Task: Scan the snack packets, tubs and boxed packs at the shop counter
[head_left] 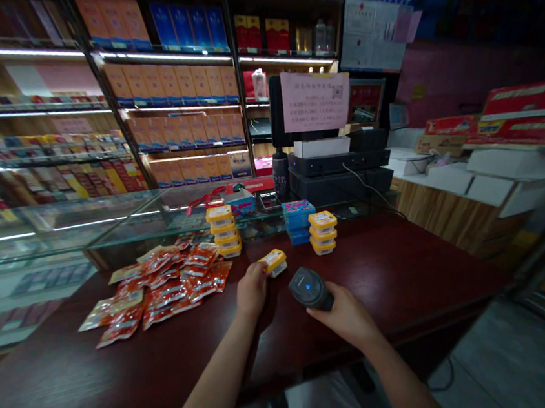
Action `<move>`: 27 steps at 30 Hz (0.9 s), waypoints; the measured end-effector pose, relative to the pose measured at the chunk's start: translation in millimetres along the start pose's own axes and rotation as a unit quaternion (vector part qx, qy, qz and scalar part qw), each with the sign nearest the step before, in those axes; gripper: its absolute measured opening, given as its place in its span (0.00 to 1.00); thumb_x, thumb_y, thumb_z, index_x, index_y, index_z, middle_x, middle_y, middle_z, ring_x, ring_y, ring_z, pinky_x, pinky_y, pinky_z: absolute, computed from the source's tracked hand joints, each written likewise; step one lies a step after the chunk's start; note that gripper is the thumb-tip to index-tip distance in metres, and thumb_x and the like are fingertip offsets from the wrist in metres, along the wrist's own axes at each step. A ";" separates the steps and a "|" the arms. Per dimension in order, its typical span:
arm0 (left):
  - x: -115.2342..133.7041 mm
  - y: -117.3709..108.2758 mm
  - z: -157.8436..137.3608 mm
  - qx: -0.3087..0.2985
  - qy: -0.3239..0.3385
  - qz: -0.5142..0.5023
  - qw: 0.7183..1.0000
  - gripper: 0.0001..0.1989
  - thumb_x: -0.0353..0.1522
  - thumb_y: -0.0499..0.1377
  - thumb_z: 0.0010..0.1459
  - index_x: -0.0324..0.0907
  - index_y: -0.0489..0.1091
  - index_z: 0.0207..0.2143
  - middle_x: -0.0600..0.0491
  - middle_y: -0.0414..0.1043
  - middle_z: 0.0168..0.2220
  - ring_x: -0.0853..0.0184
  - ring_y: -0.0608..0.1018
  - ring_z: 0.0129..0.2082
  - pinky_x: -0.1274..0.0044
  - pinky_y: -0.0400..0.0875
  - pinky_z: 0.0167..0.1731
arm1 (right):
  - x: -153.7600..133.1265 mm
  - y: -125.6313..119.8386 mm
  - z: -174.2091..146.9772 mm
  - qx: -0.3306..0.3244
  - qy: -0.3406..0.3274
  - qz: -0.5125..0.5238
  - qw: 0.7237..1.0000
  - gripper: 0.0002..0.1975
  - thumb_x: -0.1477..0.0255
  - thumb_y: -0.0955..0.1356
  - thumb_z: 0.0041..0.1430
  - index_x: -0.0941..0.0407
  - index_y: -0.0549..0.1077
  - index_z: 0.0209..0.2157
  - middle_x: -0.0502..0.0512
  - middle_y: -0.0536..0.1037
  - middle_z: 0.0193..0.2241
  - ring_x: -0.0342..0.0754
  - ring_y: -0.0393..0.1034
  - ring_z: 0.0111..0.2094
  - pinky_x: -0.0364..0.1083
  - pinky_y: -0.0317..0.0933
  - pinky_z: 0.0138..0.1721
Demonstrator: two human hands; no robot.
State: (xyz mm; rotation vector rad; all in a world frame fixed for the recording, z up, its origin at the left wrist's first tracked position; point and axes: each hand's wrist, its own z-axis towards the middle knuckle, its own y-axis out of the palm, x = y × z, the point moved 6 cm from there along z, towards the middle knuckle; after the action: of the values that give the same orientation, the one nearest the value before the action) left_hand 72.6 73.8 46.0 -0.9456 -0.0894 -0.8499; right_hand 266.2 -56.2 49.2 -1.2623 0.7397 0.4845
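Far left, lit shelves (68, 111) behind a glass display case (56, 220) carry rows of orange, blue and red boxes. On the dark red bench (392, 268), left of the hands, lies a loose heap of red snack packets (161, 283), spread from the near left toward the glass. Just beyond the heap, at the glass edge, stands a stack of yellow-lidded tubs (223, 230), four high as far as can be seen, with a red lanyard (205, 198) lying on the glass behind it.

The left hand (251, 289) is closed around a single yellow-lidded tub (275, 261), held by its near edge and tilted, lifted just above the bench near its middle. Just to the right, the right hand (346, 312) grips a black handheld scanner (310, 288), its head turned toward the tub and a small blue light showing on top. Tub and scanner are close together but do not touch.

Farther back, between the hands and the till, sits a blue and pink packet stack (297, 219), and just right of it a second stack of yellow-lidded tubs (322, 232), three high. Behind these stands the black till (339, 165) with a pink paper notice (312, 101) taped to its screen.

At the far right, red cartons (530, 114) rest on white boxes (474, 180) over a wooden counter, well apart from the hands.
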 end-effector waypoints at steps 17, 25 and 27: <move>2.2 -1.2 -4.6 0.006 -0.015 -0.040 0.999 0.10 0.26 0.53 0.56 0.42 0.67 0.41 0.48 0.71 0.44 0.65 0.74 0.45 0.75 0.69 0.45 | -3.0 1.4 4.4 -0.006 -0.049 0.092 0.995 0.18 0.67 0.71 0.46 0.56 0.75 0.41 0.57 0.80 0.40 0.53 0.74 0.42 0.47 0.64 0.43; 5.8 -10.1 -8.2 0.022 -0.048 0.135 0.989 0.12 0.29 0.58 0.52 0.42 0.69 0.41 0.47 0.70 0.48 0.56 0.69 0.54 0.66 0.63 0.53 | -1.3 2.7 7.4 -0.008 -0.050 0.069 0.996 0.16 0.67 0.70 0.47 0.55 0.75 0.40 0.57 0.80 0.39 0.53 0.73 0.42 0.47 0.64 0.43; 13.1 -1.7 -5.3 -0.004 0.031 0.136 0.990 0.13 0.30 0.57 0.55 0.43 0.70 0.44 0.49 0.70 0.51 0.56 0.64 0.59 0.62 0.54 0.59 | -0.3 2.4 9.3 -0.005 -0.054 0.064 0.996 0.17 0.66 0.70 0.47 0.56 0.75 0.41 0.58 0.80 0.39 0.53 0.73 0.42 0.47 0.64 0.43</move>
State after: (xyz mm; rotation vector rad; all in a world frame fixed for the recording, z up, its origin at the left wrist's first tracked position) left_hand 78.9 61.4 49.5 -0.9138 0.0947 -0.6275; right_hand 266.5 -46.7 49.0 -1.1923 0.7304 0.6568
